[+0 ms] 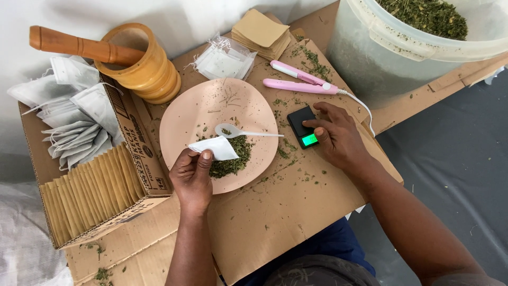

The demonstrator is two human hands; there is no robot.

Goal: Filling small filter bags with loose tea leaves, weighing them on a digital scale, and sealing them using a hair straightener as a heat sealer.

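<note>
Clearly sorted by size:
Bucket [370, 58]: standing at the far right, holding dried green herb.
Cardboard box [143, 159]: sitting at left, holding white filter bags and tan envelopes.
Mortar [145, 71]: standing behind the plate, its pestle [79, 46] leaning inside.
Plate [196, 111]: pink, carrying a herb pile [233, 159] and a white spoon [238, 132].
Left hand [191, 177]: its grip is pinching together on a white tea bag [217, 148] over the plate's near edge.
Right hand [338, 135]: its grip is lying apart, fingertips touching the pocket scale [302, 128] right of the plate.
Sealer [299, 82]: pink, lying behind the scale.
</note>
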